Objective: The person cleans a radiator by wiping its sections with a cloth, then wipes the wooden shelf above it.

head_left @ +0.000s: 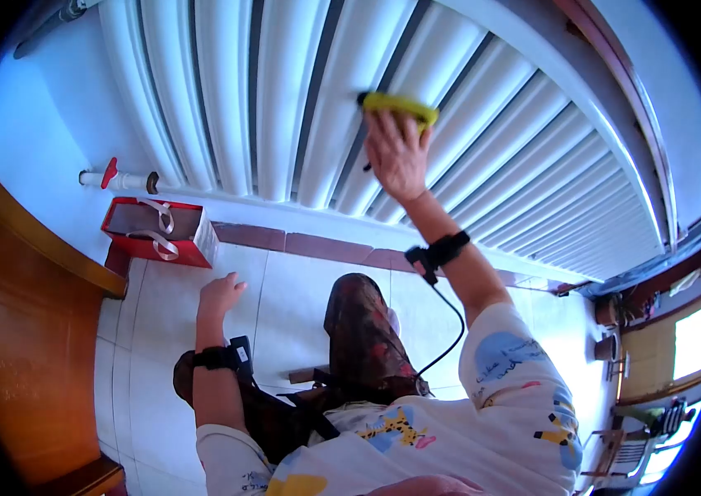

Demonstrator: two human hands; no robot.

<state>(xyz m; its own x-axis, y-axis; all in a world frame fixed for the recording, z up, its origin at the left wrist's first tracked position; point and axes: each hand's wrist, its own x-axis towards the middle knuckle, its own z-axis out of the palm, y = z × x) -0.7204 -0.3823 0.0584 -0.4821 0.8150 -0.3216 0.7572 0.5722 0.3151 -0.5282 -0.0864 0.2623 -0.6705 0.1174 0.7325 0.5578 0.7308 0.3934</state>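
Observation:
My right hand (400, 157) is raised to the white radiator (284, 99), its fingers closed on a yellow cloth (400, 106) with a dark end. The cloth lies against the radiator's columns near the middle of the view. A thin dark piece shows beside the wrist. Lower down, my left hand (222, 294) hangs above the tiled floor, fingers loosely bent with one digit apart, and nothing visible in it. Nearest to it is a red and white paper gift bag (206, 240) with ribbon handles. Both forearms wear black straps with small devices.
A pipe with a red valve handle (109, 174) joins the radiator at left. An orange-brown wooden furniture panel (36, 331) stands close on the left. My bent knee (358, 318) is below the radiator. Flower pots (606, 347) and a chair (627, 455) are far right.

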